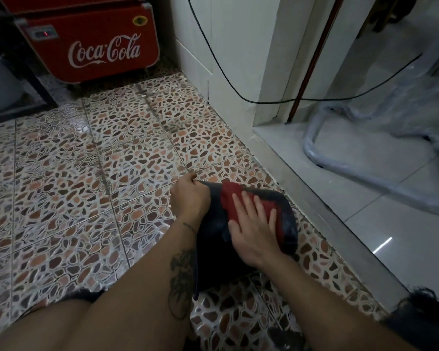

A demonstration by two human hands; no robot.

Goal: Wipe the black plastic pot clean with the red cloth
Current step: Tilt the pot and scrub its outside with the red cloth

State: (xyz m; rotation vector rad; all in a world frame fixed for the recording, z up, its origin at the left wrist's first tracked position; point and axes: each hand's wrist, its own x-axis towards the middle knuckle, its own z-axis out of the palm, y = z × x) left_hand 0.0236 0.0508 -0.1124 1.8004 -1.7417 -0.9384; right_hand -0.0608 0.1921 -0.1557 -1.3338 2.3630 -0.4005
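The black plastic pot (pixel 288 224) lies tipped on its side on the patterned floor tiles, just in front of me. My left hand (pixel 188 198) grips its far left edge with the fingers curled over the rim. The red cloth (pixel 232 196) lies across the pot's upper side. My right hand (pixel 254 224) presses flat on the cloth, fingers spread and pointing away from me. Much of the pot's lower part is hidden behind my arms.
A red Coca-Cola cooler (pixel 91 44) stands at the back left. A white wall corner (pixel 228 72) with a hanging black cable (pixel 238 93) is behind the pot. A raised grey step (pixel 322 198) runs along the right, with a plastic-wrapped frame (pixel 365 178) beyond it.
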